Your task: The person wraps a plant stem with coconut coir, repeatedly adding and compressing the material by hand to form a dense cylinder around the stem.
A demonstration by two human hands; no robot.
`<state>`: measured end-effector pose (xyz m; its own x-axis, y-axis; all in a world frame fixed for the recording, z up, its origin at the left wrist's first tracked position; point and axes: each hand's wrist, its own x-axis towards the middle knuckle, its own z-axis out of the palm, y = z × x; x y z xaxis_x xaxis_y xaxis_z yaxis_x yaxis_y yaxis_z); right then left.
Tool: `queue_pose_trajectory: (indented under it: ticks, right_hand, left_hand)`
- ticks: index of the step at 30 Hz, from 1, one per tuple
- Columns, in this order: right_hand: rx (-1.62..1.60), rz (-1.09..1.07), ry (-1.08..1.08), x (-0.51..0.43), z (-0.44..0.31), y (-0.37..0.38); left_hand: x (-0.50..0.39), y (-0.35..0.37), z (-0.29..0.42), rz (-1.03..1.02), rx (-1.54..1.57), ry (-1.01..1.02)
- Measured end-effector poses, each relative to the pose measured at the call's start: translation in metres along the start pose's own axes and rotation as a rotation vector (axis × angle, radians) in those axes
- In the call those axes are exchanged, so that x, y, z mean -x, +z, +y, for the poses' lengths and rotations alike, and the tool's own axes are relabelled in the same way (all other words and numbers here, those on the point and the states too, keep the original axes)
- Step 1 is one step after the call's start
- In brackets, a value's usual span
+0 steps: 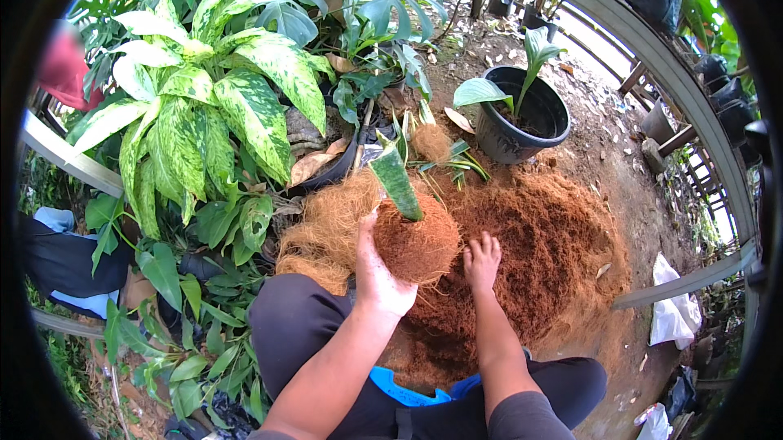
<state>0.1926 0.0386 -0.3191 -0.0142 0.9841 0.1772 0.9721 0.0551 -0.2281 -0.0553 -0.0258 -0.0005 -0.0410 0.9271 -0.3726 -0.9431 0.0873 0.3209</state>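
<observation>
My left hand (380, 284) holds up a round ball of brown coconut fibre and coir (411, 250), gripping it from its left side and underneath. A mottled green snake plant leaf (396, 186) stands out of the ball's top, tilted to the left. My right hand (482, 258) touches the heap of reddish-brown coco peat (544, 244), fingers somewhat spread; whether it has any peat under the fingertips is hidden. Loose light-brown coconut fibre (333, 220) lies behind and left of the ball. A smaller fibre ball (432, 143) lies farther off, among cut leaves.
A black plastic pot (517, 140) with a leafy plant stands behind the heap. A large variegated dieffenbachia (196, 97) fills the left side. A blue plastic object (407, 392) lies between my legs. A curved metal rail (691, 73) and white plastic bag (673, 305) are at right.
</observation>
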Motion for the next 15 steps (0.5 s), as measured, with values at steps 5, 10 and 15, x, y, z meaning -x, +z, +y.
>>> queue_pose_trajectory:
  ticks: [5, 10, 15]
  right_hand:
    - [0.176, -0.549, 0.173, 0.015, -0.035, 0.008]
    - [0.287, -0.811, -0.089, 0.043, -0.073, 0.012]
    - [-0.049, -0.241, 0.140, 0.059, -0.064, 0.030]
  left_hand:
    - [0.002, 0.003, -0.006, 0.036, -0.018, -0.016]
    - [0.001, 0.000, -0.004, -0.027, 0.008, -0.007]
    - [0.000, -0.004, -0.001, -0.081, 0.022, -0.013]
